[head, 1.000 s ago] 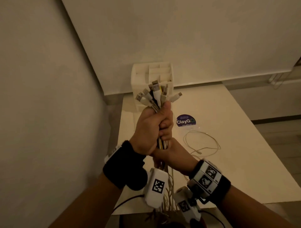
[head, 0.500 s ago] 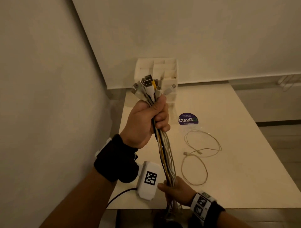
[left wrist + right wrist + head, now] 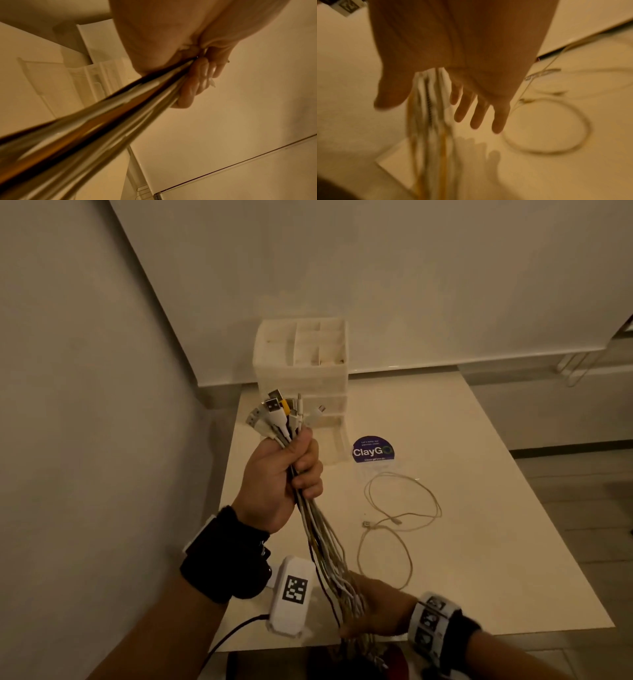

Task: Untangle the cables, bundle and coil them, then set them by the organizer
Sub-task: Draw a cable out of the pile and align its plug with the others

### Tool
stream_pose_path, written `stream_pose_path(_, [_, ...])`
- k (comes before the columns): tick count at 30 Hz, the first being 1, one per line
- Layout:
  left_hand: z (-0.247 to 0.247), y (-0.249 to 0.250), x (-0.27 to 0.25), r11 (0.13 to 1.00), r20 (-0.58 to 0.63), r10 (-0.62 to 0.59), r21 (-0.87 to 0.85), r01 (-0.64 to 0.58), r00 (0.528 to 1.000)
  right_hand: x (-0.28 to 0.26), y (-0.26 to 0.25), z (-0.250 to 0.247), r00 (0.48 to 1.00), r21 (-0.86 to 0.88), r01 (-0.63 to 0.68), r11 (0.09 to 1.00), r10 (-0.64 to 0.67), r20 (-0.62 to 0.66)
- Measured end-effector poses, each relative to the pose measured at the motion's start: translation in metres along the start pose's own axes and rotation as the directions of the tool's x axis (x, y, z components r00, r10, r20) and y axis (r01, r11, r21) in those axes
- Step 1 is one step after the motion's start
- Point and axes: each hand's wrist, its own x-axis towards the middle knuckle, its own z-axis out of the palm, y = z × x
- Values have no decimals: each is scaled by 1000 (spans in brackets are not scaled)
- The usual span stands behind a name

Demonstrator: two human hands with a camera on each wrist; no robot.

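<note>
Cables (image 3: 322, 542) now stretch longer between the two hands than half a second ago: the left hand (image 3: 284, 477) has risen a little with the plug ends, and the right hand (image 3: 376, 607) has slid further down the strands toward the near table edge. A second ago the two hands were stacked together around the bundle; now they are well apart.

Beyond the upper grip stands the white organizer (image 3: 301, 361), at the far corner of the pale table (image 3: 479, 542) where two plain walls meet. To the right of the gripped bundle a round purple sticker (image 3: 373, 450) lies on the tabletop, and nearer than that a single thin loose cable (image 3: 400, 518) rests in open loops, apart from the bundle.

The left hand is raised, fist upright, fingers (image 3: 202, 75) and thumb curled tight round the bundle just below the fanned plugs (image 3: 274, 412). The right hand is low, below and right of that grip; the right wrist view shows the strands (image 3: 429, 94) running between thumb and palm while the fingers (image 3: 477, 115) hang nearly straight and spread, so it guides the cables loosely and does not clamp them. Both wrists wear black bands.
</note>
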Motion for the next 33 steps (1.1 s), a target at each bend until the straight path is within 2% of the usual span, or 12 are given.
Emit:
stream_pose_path(3, [-2, -7, 0, 1000, -34, -5, -30, 4, 999, -7, 23, -46, 982, -167, -182, 969, 187, 16])
stream_pose_path(5, [-3, -10, 0, 998, -65, -6, -56, 2, 998, 2, 40, -75, 948, -303, -304, 903, 254, -192])
stream_pose_path(7, [-4, -14, 1, 997, -95, -7, -71, 0, 995, 19, 56, -90, 877, -383, -415, 825, 250, -411])
stream_pose_path(9, [-5, -19, 2, 997, -117, -6, -76, -3, 993, 35, 67, -90, 830, -375, -469, 800, 253, -498])
stream_pose_path(15, [-7, -28, 3, 995, -164, -73, -81, 61, 984, 45, 78, -67, 814, -383, -515, 767, 297, -500])
stream_pose_path(18, [-6, -33, 8, 995, -258, -96, -39, 89, 961, 23, 69, -80, 809, -113, -527, 842, 457, -369])
stream_pose_path(20, [-5, -36, 14, 993, -321, -116, -11, 119, 940, 0, 55, -100, 824, 344, -431, 834, 519, -228])
stream_pose_path(21, [-4, -38, 17, 991, -344, -126, -2, 134, 930, -14, 45, -110, 836, 560, -353, 750, 522, -172])
stream_pose_path(23, [-2, -40, 24, 987, -374, -148, 5, 161, 916, -40, 22, -133, 852, 807, -188, 560, 501, -149])
stream_pose_path(28, [7, -44, 36, 981, -363, -184, -11, 193, 913, -78, -46, -162, 885, 946, 140, 292, 391, -252])
stream_pose_path(31, [12, -46, 43, 966, -343, -256, -61, 251, 904, -89, -95, -155, 898, 914, 318, 250, 230, -376])
stream_pose_path(33, [16, -47, 45, 958, -315, -284, -64, 278, 906, -90, -125, -143, 870, 853, 450, 265, 85, -486])
